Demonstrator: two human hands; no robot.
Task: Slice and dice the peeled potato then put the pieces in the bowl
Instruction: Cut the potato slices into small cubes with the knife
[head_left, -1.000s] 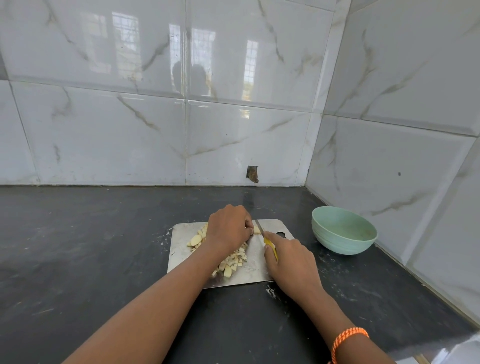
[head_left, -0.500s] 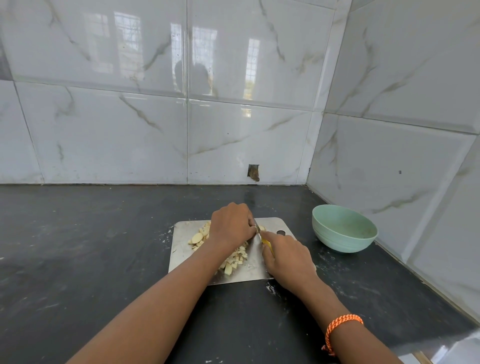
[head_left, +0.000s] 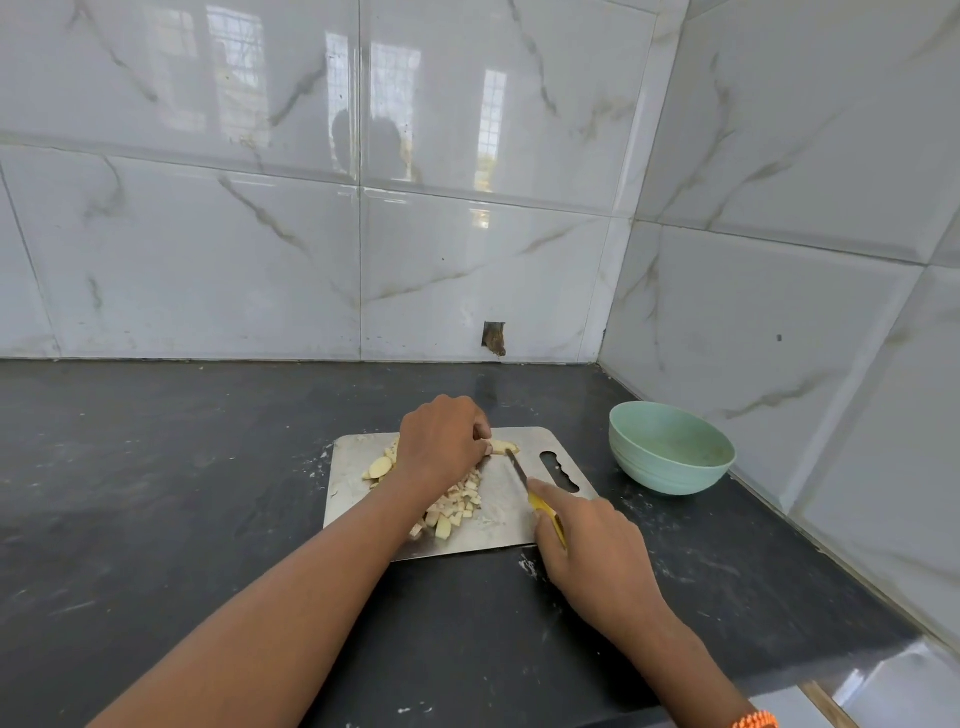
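A steel cutting board (head_left: 514, 525) lies on the dark counter. My left hand (head_left: 441, 441) pinches a pale potato piece (head_left: 503, 446) at the board's far side. My right hand (head_left: 592, 545) grips a yellow-handled knife (head_left: 519, 475), forefinger along its spine, blade tip just beside that piece. A heap of diced potato (head_left: 457, 501) lies by my left wrist, and several slices (head_left: 379, 466) lie left of the hand. The mint green bowl (head_left: 670, 447) stands to the right of the board, with no pieces visible inside.
Glossy marble tile walls close the counter (head_left: 156, 493) at the back and at the right, forming a corner behind the bowl. A small hole (head_left: 493, 338) shows in the back wall. The counter's front edge runs at the lower right.
My right hand has drawn back toward me, so the knife blade now shows beside the potato piece. My left hand stays on the piece.
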